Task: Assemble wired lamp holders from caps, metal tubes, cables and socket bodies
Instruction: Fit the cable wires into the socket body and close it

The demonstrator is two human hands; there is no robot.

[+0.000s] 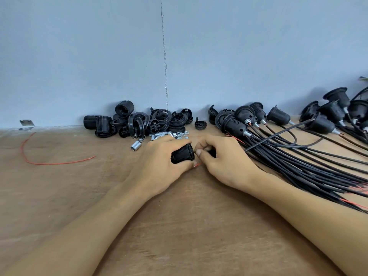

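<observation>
one holder in hand, a batch finished, plenty of parts waiting

nearest my view, two bare forearms run in from 7 and 5 o'clock over the worn wooden tabletop (179, 226) and meet just above centre. the left hand (159, 164) is wrapped round a black ribbed socket body (182, 156), fingers curled over its top and thumb underneath. the right hand (225, 164) is closed in a fine pinch right against the socket's end, thumb and forefinger pressed together on what i take to be a wire. a red wire tip (197, 165) pokes out just below the pinch. something dark shows under the right fingers, but i cannot tell whether it is a cap. one black cable (278, 136) arcs away from that hand toward 2 o'clock.

my reading is that this unit is at the wiring stage, with conductors going to the socket body and nothing closed up yet.

done: from 1 to 3 o'clock lie the finished lamp holders (235, 124), a good many, each with a metal neck. their leads fan down toward 4 o'clock in a thick cable bundle (298, 170).

left: at 12 o'clock, against the wall, sits a pile of loose caps and bodies (143, 121). a scatter of metal tubes (159, 135) lies just beyond the left knuckles. i judge that stock is enough for several more holders, so the job is well under way but far from finished.

a stray red wire (29, 158) lies alone at 9 o'clock.
</observation>
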